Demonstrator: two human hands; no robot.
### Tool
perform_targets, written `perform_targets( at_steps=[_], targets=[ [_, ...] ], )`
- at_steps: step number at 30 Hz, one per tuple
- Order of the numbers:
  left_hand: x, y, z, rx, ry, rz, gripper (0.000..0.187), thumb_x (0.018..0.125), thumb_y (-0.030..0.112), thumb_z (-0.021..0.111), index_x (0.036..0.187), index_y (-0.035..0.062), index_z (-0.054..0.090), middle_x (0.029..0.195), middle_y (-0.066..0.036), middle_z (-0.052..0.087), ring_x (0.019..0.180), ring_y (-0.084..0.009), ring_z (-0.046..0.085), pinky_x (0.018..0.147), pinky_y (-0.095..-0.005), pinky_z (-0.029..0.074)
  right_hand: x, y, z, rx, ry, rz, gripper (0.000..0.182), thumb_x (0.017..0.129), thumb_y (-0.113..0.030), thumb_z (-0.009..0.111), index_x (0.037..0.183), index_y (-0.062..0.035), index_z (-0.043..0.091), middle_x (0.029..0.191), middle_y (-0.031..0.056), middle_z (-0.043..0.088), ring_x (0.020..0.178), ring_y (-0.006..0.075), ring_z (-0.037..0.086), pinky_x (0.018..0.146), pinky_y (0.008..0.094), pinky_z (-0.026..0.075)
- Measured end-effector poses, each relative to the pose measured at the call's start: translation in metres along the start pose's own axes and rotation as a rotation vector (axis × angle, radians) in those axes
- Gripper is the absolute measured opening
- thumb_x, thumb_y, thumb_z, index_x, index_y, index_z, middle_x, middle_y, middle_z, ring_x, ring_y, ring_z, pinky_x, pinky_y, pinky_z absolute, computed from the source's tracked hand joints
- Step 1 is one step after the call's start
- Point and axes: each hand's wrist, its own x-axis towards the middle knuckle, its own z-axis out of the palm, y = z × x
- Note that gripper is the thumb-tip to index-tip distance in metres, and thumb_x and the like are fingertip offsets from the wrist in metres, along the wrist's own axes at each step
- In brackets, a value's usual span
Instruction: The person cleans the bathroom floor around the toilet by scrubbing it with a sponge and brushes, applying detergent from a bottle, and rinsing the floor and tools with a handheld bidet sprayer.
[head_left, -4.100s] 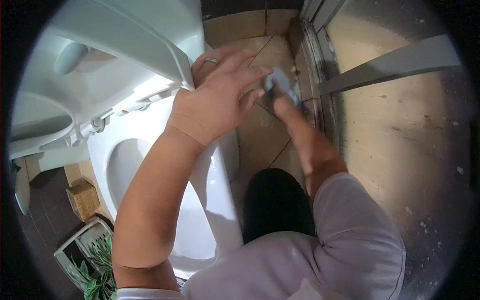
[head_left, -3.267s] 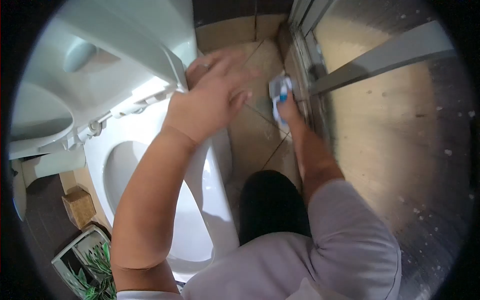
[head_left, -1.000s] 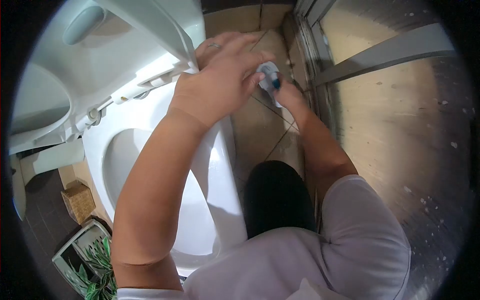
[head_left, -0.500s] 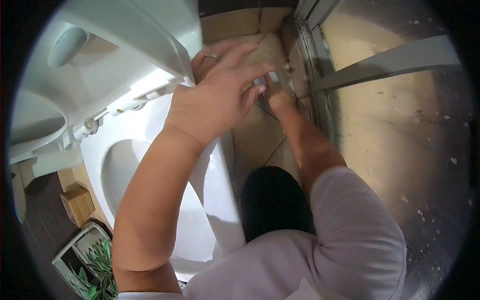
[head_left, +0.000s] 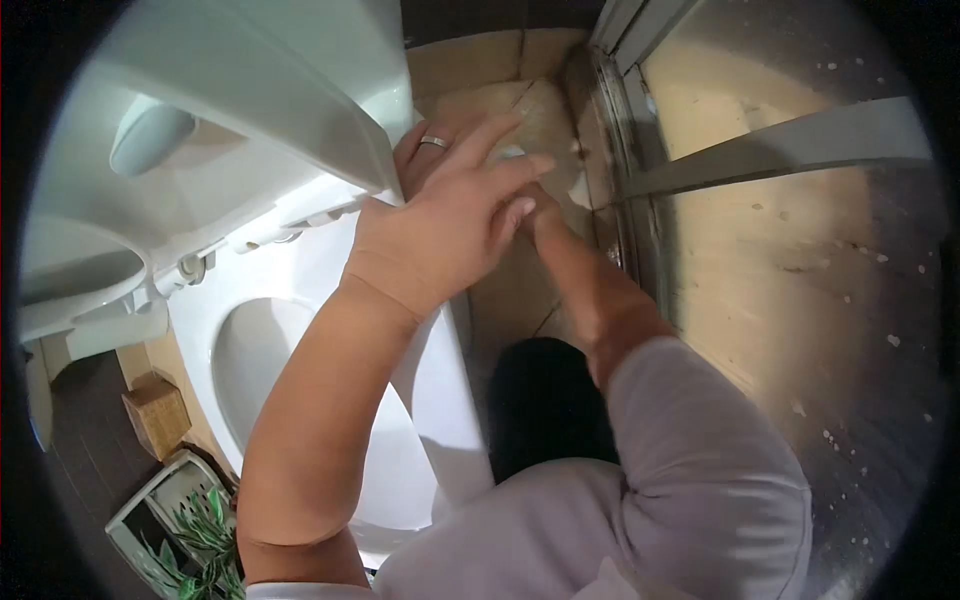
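My left hand (head_left: pixel 450 195), with a ring on one finger, has its fingers spread at the corner of the white toilet (head_left: pixel 455 385), beside the raised lid (head_left: pixel 340 120). Its forearm crosses over the bowl (head_left: pixel 250 350). Low beside the toilet is my right hand (head_left: pixel 540 210), partly hidden behind the left thumb and fingers. It looks closed, and I cannot tell what it holds. A small whitish thing (head_left: pixel 510 152) shows just past it, between the left fingers. The raised seat (head_left: pixel 95 300) stands at the left.
A glass panel with a metal frame (head_left: pixel 780 150) stands close on the right, above the tiled floor (head_left: pixel 545 100). At lower left are a wooden block (head_left: pixel 157 415), a grey crate-like holder (head_left: pixel 135 520) and a green leafy plant (head_left: pixel 205 525).
My right hand has moved left and slightly down, more behind my left hand. The left hand keeps its place on the toilet corner; the whole view has shifted slightly.
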Motion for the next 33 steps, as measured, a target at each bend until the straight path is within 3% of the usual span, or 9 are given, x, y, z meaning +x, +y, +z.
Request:
perform_targets(
  at_steps=[3, 7, 12, 14, 24, 26, 27, 28, 33],
  targets=[
    [-0.004, 0.001, 0.003, -0.001, -0.018, 0.012, 0.031, 0.075, 0.017, 0.058, 0.106, 0.0187, 0.057, 0.119, -0.008, 0.045, 0.112, -0.0308, 0.039, 0.096, -0.0388, 0.028, 0.055, 0.026, 0.046, 0.361, -0.03, -0.165, 0.045, 0.086, -0.008, 0.031, 0.13, -0.0119, 0.025, 0.111, 0.0207, 0.05, 0.104, 0.0344, 0.049, 0.082, 0.04, 0.043],
    [0.002, 0.0, -0.004, 0.018, 0.032, 0.026, 0.031, 0.074, 0.018, 0.06, 0.104, 0.0191, 0.058, 0.118, -0.007, 0.046, 0.112, -0.0311, 0.039, 0.095, -0.0393, 0.029, -0.08, 0.115, 0.07, 0.365, 0.052, 0.11, 0.044, 0.087, -0.017, 0.033, 0.13, -0.0093, 0.028, 0.121, 0.0246, 0.041, 0.111, 0.0352, 0.042, 0.092, 0.0374, 0.032],
    [0.001, 0.0, -0.002, 0.035, 0.017, 0.006, 0.031, 0.073, 0.017, 0.06, 0.103, 0.0185, 0.058, 0.119, -0.007, 0.046, 0.112, -0.0308, 0.039, 0.095, -0.0397, 0.03, 0.016, 0.093, 0.047, 0.365, 0.383, 0.153, 0.041, 0.086, -0.014, 0.038, 0.127, -0.0107, 0.033, 0.101, 0.0266, 0.053, 0.091, 0.036, 0.054, 0.08, 0.0441, 0.037],
    [0.001, -0.001, 0.002, 0.022, 0.019, 0.036, 0.03, 0.073, 0.016, 0.06, 0.103, 0.0179, 0.058, 0.119, -0.008, 0.046, 0.112, -0.0311, 0.039, 0.095, -0.0397, 0.031, 0.058, 0.064, -0.008, 0.916, 0.132, 0.431, 0.043, 0.083, -0.007, 0.039, 0.125, -0.0117, 0.034, 0.101, 0.0273, 0.053, 0.091, 0.0361, 0.054, 0.077, 0.042, 0.039],
    [0.004, 0.002, -0.002, -0.007, -0.028, 0.018, 0.034, 0.073, 0.016, 0.061, 0.106, 0.0181, 0.057, 0.121, -0.009, 0.044, 0.114, -0.0312, 0.037, 0.095, -0.039, 0.03, -0.072, 0.145, 0.109, 0.369, 0.31, -0.041, 0.053, 0.08, 0.002, 0.032, 0.131, -0.0097, 0.025, 0.126, 0.0228, 0.037, 0.117, 0.0341, 0.037, 0.097, 0.038, 0.028],
    [0.003, 0.003, -0.002, 0.066, -0.036, 0.016, 0.033, 0.073, 0.015, 0.061, 0.106, 0.0177, 0.057, 0.121, -0.009, 0.043, 0.114, -0.0314, 0.037, 0.095, -0.039, 0.03, -0.038, 0.084, 0.026, 0.48, 0.059, 0.247, 0.051, 0.082, -0.001, 0.029, 0.132, -0.0086, 0.022, 0.119, 0.0273, 0.042, 0.11, 0.0367, 0.043, 0.094, 0.0385, 0.031],
    [0.001, 0.002, 0.0, 0.07, -0.036, 0.01, 0.033, 0.073, 0.015, 0.061, 0.106, 0.0177, 0.057, 0.121, -0.009, 0.043, 0.114, -0.0314, 0.037, 0.095, -0.039, 0.03, 0.002, 0.08, 0.02, 0.408, 0.083, 0.258, 0.049, 0.084, -0.004, 0.029, 0.132, -0.0055, 0.021, 0.116, 0.0273, 0.044, 0.106, 0.0363, 0.047, 0.093, 0.0395, 0.031],
    [0.001, 0.0, 0.003, 0.03, -0.018, 0.009, 0.033, 0.074, 0.016, 0.06, 0.106, 0.0178, 0.057, 0.121, -0.009, 0.044, 0.114, -0.0313, 0.037, 0.095, -0.0389, 0.03, 0.051, 0.093, 0.036, 0.821, 0.258, 0.213, 0.061, 0.085, -0.04, 0.042, 0.128, 0.0015, 0.028, 0.111, 0.0293, 0.048, 0.104, 0.0373, 0.047, 0.087, 0.0414, 0.034],
    [0.0, 0.001, 0.001, 0.027, -0.002, 0.022, 0.031, 0.074, 0.017, 0.06, 0.106, 0.0178, 0.057, 0.121, -0.008, 0.044, 0.113, -0.031, 0.039, 0.095, -0.0389, 0.031, 0.023, 0.083, 0.045, 0.489, 0.136, 0.222, 0.055, 0.083, -0.018, 0.045, 0.131, -0.0039, 0.023, 0.117, 0.028, 0.044, 0.108, 0.0358, 0.045, 0.091, 0.0401, 0.033]
  ],
)
